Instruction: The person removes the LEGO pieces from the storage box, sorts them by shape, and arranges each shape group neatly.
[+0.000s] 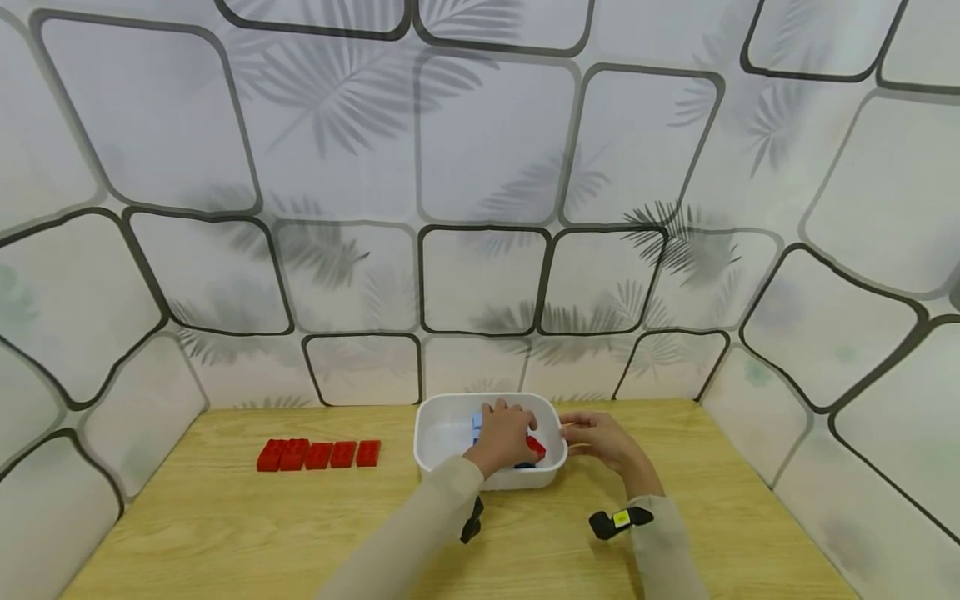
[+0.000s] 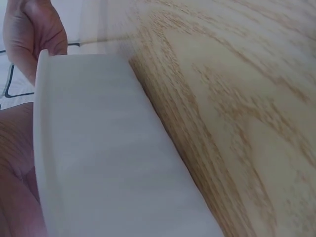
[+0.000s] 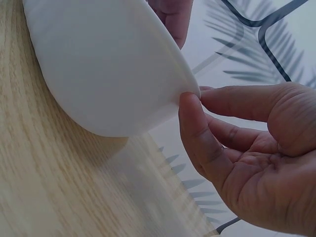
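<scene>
A white plastic tub stands on the wooden table with toy bricks inside. My left hand reaches down into it, fingers curled, with a tilted red toy brick between thumb and index finger. Light blue bricks show beside that hand, and a dark blue brick lies below it; the hand hides the rest. At the tub's right end my right hand pinches the rim between thumb and fingers, plain in the right wrist view. The tub wall hides most of the left hand in the left wrist view.
Several red toy bricks lie in a row on the table, left of the tub. A patterned curtain or wall covering rises behind the table's back edge and along both sides. Black wrist cameras sit on both sleeves.
</scene>
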The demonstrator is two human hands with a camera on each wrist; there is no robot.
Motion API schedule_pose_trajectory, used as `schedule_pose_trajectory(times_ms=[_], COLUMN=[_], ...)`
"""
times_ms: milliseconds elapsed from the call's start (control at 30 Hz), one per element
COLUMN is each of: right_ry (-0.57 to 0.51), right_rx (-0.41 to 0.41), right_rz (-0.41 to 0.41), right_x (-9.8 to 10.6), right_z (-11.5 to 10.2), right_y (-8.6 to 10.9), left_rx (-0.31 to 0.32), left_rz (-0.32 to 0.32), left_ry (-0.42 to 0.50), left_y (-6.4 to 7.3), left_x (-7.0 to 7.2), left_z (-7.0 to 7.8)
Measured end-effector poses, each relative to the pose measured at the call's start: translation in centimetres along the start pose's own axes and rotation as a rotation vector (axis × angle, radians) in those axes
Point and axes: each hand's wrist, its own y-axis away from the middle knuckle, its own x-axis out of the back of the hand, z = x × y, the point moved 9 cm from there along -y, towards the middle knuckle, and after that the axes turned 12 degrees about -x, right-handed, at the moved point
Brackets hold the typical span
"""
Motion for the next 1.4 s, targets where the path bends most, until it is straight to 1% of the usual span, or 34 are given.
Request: schedule_pose_trajectory(times_ms=[133,267,367,500,633,833,1000,1100,1200,1400], right_ry=[-0.002,0.004,0.009,0.011,0.016,0.019,0.006,0.005,-0.001,-0.001], right_rx=[0.006,0.016,0.017,0.007,0.001,-0.003,0.004,0.014,0.008,-0.005], right_rz=[-0.007,-0.01,-0.01,-0.004,0.008,0.017,-0.003,-0.015,-0.014,0.001], right_x=[0.0,0.1,0.1,0.0,-0.1,0.0,-0.1,-0.2,-0.2,-0.1], right_z=[0.0,0.1,0.0,0.1,-0.1,-0.2,0.0,0.0,0.0,0.0], right_y=[0.1,0.1,0.1,0.0,0.1,0.2,0.1,0.2,0.1,0.3], left_rx=[0.006,0.014,0.019,0.023,0.003,-0.037,-0.061,-0.069,-0.077,-0.082], left_rz=[-0.003,-0.014,-0.017,-0.025,-0.058,-0.107,-0.118,-0.118,-0.117,-0.117], left_ry=[-0.047,-0.055,-0.014,0.07,0.097,0.043,-0.043,-0.079,-0.086,-0.052], left_y=[-0.3,-0.5,-0.5,-0.2,-0.1,0.1,0.2,0.3,0.3,0.1], left_x=[-0.3,-0.7,-1.0,-1.4,-1.7,-1.9,-2.1,-2.1,-2.0,-1.9], left_z=[0.2,0.1,-0.3,-1.3,-2.1,-2.3,-2.0,-1.8,-1.7,-1.7])
